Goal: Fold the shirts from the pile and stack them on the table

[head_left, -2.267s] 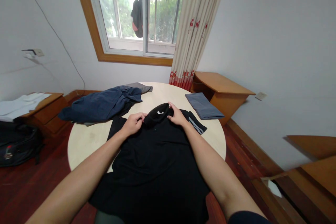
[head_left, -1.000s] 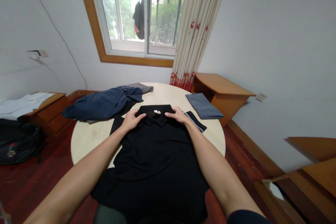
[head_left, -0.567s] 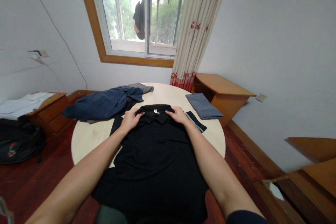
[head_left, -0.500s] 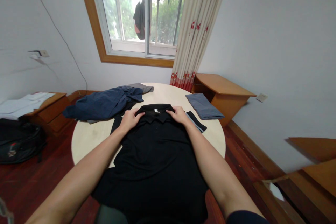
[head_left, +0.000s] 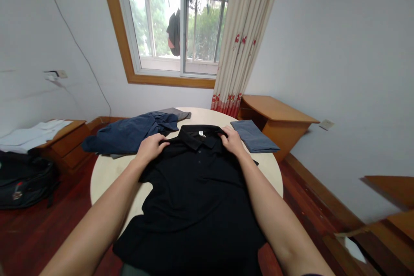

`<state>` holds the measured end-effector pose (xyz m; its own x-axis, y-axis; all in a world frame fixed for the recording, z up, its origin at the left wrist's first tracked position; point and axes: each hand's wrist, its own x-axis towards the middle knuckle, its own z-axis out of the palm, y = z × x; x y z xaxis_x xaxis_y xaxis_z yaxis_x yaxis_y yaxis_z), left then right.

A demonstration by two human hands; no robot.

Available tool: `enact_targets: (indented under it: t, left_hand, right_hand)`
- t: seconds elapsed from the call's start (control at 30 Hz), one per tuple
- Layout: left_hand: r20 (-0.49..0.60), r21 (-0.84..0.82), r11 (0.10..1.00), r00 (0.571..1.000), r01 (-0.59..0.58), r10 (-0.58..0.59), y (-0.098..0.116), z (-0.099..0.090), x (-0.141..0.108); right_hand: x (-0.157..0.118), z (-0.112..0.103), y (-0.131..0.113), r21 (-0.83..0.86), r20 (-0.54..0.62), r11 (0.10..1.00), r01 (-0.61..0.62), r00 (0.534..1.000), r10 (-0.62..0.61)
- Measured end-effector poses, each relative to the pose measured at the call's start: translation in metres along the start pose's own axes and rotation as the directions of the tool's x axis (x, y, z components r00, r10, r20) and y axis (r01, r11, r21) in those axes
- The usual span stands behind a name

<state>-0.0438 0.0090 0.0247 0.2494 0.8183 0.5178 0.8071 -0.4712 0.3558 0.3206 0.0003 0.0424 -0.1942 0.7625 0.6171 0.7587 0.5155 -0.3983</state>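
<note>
A black polo shirt [head_left: 200, 194] lies front up over the near part of the round table [head_left: 105, 177], its collar toward the window and its hem hanging past the near edge. My left hand [head_left: 152, 147] pinches the shirt at the shoulder left of the collar. On the other side, my right hand [head_left: 232, 138] grips the shoulder cloth close to the collar. Between the hands, the collar stands open with a small white label inside. Most of the right sleeve is hidden behind my right forearm.
Dark blue crumpled clothing [head_left: 129, 131] lies at the table's left back, over grey cloth. A folded grey-blue garment [head_left: 255, 136] rests at the right edge. A wooden desk [head_left: 274, 110] stands behind it. A black bag [head_left: 26, 181] sits on the floor at left.
Both hands have moved outward from the collar along the shoulders, spreading the shirt's top. The collar now sits flatter and more open, and the striped sleeve edge at right no longer shows.
</note>
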Motion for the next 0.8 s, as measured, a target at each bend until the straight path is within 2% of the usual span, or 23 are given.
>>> enact_targets:
  t: [0.17, 0.3, 0.37, 0.43, 0.53, 0.63, 0.73, 0.8]
  left_hand:
    - [-0.066, 0.049, 0.992, 0.992, 0.115, -0.112, -0.013, -0.019, 0.011]
    - [-0.079, -0.008, 0.986, 0.982, 0.169, -0.169, 0.0, -0.039, 0.033]
    - [-0.076, 0.042, 0.979, 0.978, 0.199, -0.196, 0.007, -0.049, 0.05]
    - [-0.084, 0.139, 0.959, 0.968, 0.245, -0.235, 0.01, -0.055, 0.069]
    - [-0.098, 0.285, 0.911, 0.955, 0.298, -0.282, 0.006, -0.049, 0.097]
    - [-0.019, 0.373, 0.873, 0.943, 0.316, -0.333, -0.008, -0.032, 0.112]
    - [0.093, 0.417, 0.848, 0.913, 0.327, -0.397, -0.025, -0.019, 0.105]
    - [0.113, 0.429, 0.845, 0.909, 0.321, -0.402, -0.033, -0.019, 0.092]
  right_hand:
    - [0.008, -0.015, 0.007, -0.205, -0.009, 0.979, -0.01, 1.0, 0.008]
    - [0.027, -0.024, 0.009, -0.345, -0.024, 0.937, 0.06, 0.997, -0.073]
    - [0.043, -0.026, 0.009, -0.394, -0.049, 0.917, 0.064, 0.995, -0.091]
    - [0.064, -0.024, 0.009, -0.447, -0.053, 0.894, 0.021, 0.997, -0.05]
    - [0.093, -0.008, 0.011, -0.525, -0.01, 0.848, -0.077, 0.996, 0.084]
    - [0.106, 0.017, 0.016, -0.581, 0.064, 0.798, -0.162, 0.968, 0.243]
    - [0.092, 0.035, 0.024, -0.625, 0.157, 0.755, -0.198, 0.916, 0.369]
    - [0.074, 0.037, 0.03, -0.642, 0.221, 0.744, -0.184, 0.885, 0.41]
